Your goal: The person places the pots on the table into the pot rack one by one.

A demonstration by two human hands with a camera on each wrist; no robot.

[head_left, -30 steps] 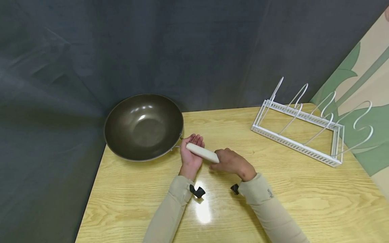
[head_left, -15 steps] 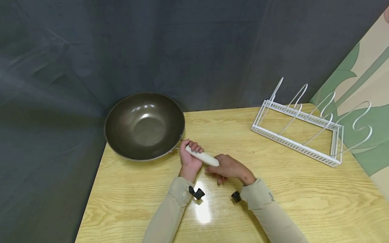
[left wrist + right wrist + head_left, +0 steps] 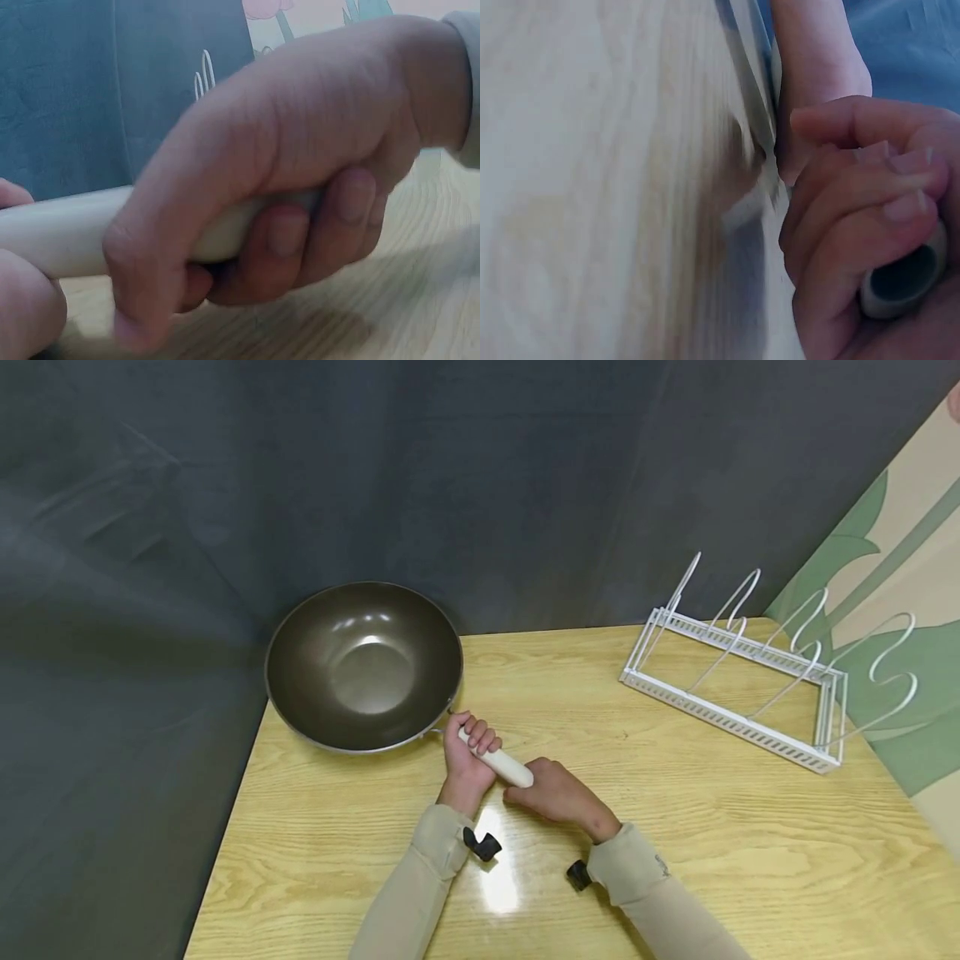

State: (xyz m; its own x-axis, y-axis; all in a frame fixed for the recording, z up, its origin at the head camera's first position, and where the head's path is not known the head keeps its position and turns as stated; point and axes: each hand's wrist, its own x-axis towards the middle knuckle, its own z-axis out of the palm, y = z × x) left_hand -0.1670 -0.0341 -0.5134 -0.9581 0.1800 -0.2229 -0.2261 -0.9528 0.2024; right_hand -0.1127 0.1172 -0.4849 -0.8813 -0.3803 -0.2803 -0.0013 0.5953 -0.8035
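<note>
A dark brown wok with a pale handle is at the table's back left, its bowl facing up. My left hand grips the handle close to the bowl, fingers wrapped over it. Behind it, my right hand holds the handle's free end. In the left wrist view, the right hand's curled fingers go round the handle, and part of the left hand shows at the left edge. The handle's hollow end pokes out of the right fist in the right wrist view.
A white wire rack with several upright curved dividers stands at the table's back right. Dark cloth hangs behind and to the left of the wooden table. A patterned surface borders the right side.
The left fingers have curled down over the handle, and the right hand has curled round its end. The wok has shifted slightly right and away, while the handle's end has come nearer.
</note>
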